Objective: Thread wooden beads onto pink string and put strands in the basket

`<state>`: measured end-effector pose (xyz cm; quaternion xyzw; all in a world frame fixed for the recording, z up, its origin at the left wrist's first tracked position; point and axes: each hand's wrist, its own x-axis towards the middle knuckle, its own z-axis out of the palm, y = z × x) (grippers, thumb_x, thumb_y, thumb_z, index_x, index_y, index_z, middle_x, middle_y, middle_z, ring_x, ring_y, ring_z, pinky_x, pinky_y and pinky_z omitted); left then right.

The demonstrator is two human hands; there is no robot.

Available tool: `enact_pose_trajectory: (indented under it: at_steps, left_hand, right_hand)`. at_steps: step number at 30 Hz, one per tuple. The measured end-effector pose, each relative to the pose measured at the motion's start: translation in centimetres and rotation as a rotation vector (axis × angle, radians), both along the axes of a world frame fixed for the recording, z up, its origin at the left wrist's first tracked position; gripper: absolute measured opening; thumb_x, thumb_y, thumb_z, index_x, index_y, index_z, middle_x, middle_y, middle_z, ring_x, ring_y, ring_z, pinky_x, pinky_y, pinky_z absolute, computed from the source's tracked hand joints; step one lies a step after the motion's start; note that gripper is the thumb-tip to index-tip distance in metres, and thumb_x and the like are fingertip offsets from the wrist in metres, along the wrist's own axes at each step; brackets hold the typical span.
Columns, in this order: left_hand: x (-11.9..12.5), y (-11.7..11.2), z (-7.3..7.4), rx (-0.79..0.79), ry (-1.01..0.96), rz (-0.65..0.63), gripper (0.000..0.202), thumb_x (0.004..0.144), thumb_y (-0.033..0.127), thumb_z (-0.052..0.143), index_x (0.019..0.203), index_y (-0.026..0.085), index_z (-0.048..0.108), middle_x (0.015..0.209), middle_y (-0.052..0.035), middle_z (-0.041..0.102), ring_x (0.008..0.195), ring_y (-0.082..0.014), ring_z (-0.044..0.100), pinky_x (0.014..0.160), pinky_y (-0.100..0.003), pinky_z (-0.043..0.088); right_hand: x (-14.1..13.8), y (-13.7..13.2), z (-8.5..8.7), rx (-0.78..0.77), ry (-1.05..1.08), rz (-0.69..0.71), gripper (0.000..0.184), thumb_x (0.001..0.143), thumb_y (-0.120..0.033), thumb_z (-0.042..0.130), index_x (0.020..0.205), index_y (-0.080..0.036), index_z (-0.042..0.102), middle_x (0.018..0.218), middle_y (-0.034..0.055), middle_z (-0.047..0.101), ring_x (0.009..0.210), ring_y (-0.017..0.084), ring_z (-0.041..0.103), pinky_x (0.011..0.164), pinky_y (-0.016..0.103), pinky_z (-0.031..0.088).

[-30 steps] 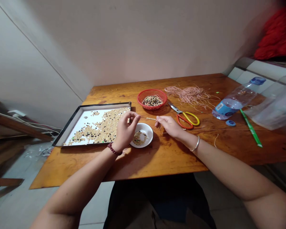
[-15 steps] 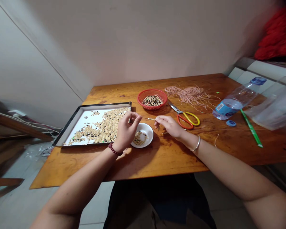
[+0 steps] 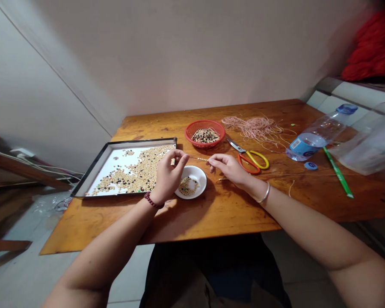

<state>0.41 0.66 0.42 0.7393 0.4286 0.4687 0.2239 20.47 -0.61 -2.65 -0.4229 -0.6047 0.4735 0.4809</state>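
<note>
**Left hand (image 3: pixel 170 175) and right hand (image 3: pixel 229 169) pinch a beaded cord (image 3: pixel 199 159) over the bench**

White wall (image 3: pixel 179 55) behind, blurred red cloth (image 3: pixel 370 47) top right. Wooden bench (image 3: pixel 231 214) carries everything. On its left, a black-rimmed tray (image 3: pixel 131 141) with a white base, loose beads (image 3: pixel 141 171) spread across much of it, mostly pale, some dark. Beyond it, a red basket (image 3: pixel 205 121) of mixed beads. White dish (image 3: pixel 200 179) sits just right of the left hand, small heap of beads (image 3: pixel 188 186) inside. Further right: pink cord hank (image 3: pixel 253 127), scissors (image 3: pixel 252 161) with yellow and orange handles, water bottle (image 3: pixel 317 137), blue cap (image 3: pixel 310 165), green strip (image 3: pixel 338 177), clear plastic bag (image 3: pixel 372 145).

Progress: only a short row of pale beads sits on the beaded cord, held up between the hands past the dish. Most beads lie loose in tray, basket and dish, and the hank is a large pile, so much looks left.

Both hands partly closed, not fists, not released; thumbs and fingertips pinch the cord. Exact grip on the left is partly hidden by its fingers. Dark red bracelet (image 3: pixel 152 200) on left wrist, silver bangle (image 3: pixel 265 192) on right.
</note>
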Motion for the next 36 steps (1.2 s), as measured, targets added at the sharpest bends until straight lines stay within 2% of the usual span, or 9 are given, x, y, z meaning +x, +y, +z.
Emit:
enact_pose_trajectory:
  at_steps: [2,5,8,11,14,20,23,31,36]
  left_hand:
    - [0.05,-0.10,-0.12,-0.019,-0.001,-0.014,0.020,0.088,0.036,0.054,0.079,0.018,0.056,0.077,-0.0028,0.059,0.073,-0.0143,0.054,0.063,-0.026,0.042]
    - [0.08,-0.16,-0.24,-0.038,-0.003,-0.031,0.021,0.088,0.038,0.055,0.080,0.018,0.057,0.078,-0.0029,0.059,0.073,-0.0143,0.054,0.062,-0.025,0.042]
    - [0.07,-0.12,-0.18,-0.036,-0.009,-0.023,0.021,0.088,0.037,0.054,0.080,0.018,0.057,0.078,-0.0027,0.059,0.073,-0.0142,0.054,0.063,-0.025,0.042]
    - [0.03,-0.04,-0.04,-0.009,-0.009,-0.001,0.020,0.088,0.036,0.055,0.078,0.019,0.056,0.077,-0.0025,0.059,0.073,-0.0142,0.054,0.064,-0.026,0.042]
    - [0.01,-0.03,-0.03,-0.002,-0.011,-0.008,0.020,0.088,0.036,0.054,0.079,0.018,0.056,0.077,-0.0023,0.059,0.073,-0.0140,0.054,0.064,-0.026,0.042]
    - [0.05,-0.22,-0.30,-0.030,0.010,-0.033,0.020,0.088,0.037,0.055,0.081,0.018,0.057,0.078,-0.0018,0.058,0.073,-0.0134,0.054,0.062,-0.024,0.041]
    - [0.08,-0.25,-0.31,-0.038,0.004,-0.038,0.021,0.088,0.037,0.054,0.081,0.018,0.057,0.078,-0.0017,0.058,0.073,-0.0134,0.054,0.062,-0.025,0.041]
    - [0.40,-0.44,-0.33,-0.019,0.031,-0.035,0.021,0.088,0.036,0.055,0.081,0.016,0.057,0.077,-0.0018,0.057,0.071,-0.0125,0.053,0.060,-0.023,0.040]
    - [0.47,-0.41,-0.79,-0.016,0.061,-0.042,0.021,0.088,0.036,0.055,0.081,0.016,0.057,0.078,-0.0019,0.057,0.072,-0.0121,0.052,0.062,-0.023,0.040]
  right_hand:
    - [-0.02,-0.03,-0.09,-0.021,-0.003,0.017,0.028,0.082,-0.044,0.055,0.073,-0.017,0.055,0.061,-0.0008,0.055,0.057,0.011,0.050,0.058,0.024,0.040]
    - [-0.02,-0.22,-0.14,-0.093,0.008,0.095,0.027,0.083,-0.044,0.050,0.075,-0.018,0.051,0.052,-0.0056,0.043,0.045,0.008,0.036,0.045,0.022,0.028]
    - [0.02,-0.47,-0.02,-0.126,0.020,0.157,0.026,0.083,-0.043,0.049,0.078,-0.018,0.051,0.049,-0.0086,0.031,0.042,0.007,0.025,0.041,0.022,0.017]
    - [0.05,-0.55,0.05,-0.117,0.035,0.163,0.027,0.084,-0.045,0.050,0.081,-0.018,0.052,0.050,-0.0093,0.028,0.041,0.007,0.022,0.041,0.023,0.013]
    - [-0.01,-0.50,-0.02,-0.101,0.044,0.155,0.028,0.085,-0.046,0.048,0.080,-0.019,0.052,0.050,-0.0091,0.027,0.042,0.008,0.021,0.041,0.023,0.013]
    - [-0.04,-0.49,-0.16,-0.005,-0.043,0.103,0.041,0.085,-0.052,0.043,0.060,-0.019,0.045,0.054,-0.0047,0.035,0.048,0.009,0.029,0.046,0.024,0.021]
    - [0.05,-0.46,-0.15,-0.009,-0.055,0.109,0.043,0.083,-0.054,0.044,0.062,-0.018,0.049,0.054,-0.0041,0.037,0.049,0.009,0.030,0.047,0.024,0.021]
    - [-0.05,-0.25,-0.29,-0.144,0.042,0.113,0.020,0.076,-0.033,0.044,0.065,-0.017,0.049,0.055,-0.0039,0.042,0.047,0.008,0.033,0.042,0.020,0.022]
    - [-0.16,-0.27,-0.27,-0.148,0.032,0.089,0.020,0.076,-0.028,0.039,0.059,-0.019,0.042,0.052,-0.0051,0.037,0.044,0.007,0.031,0.042,0.020,0.023]
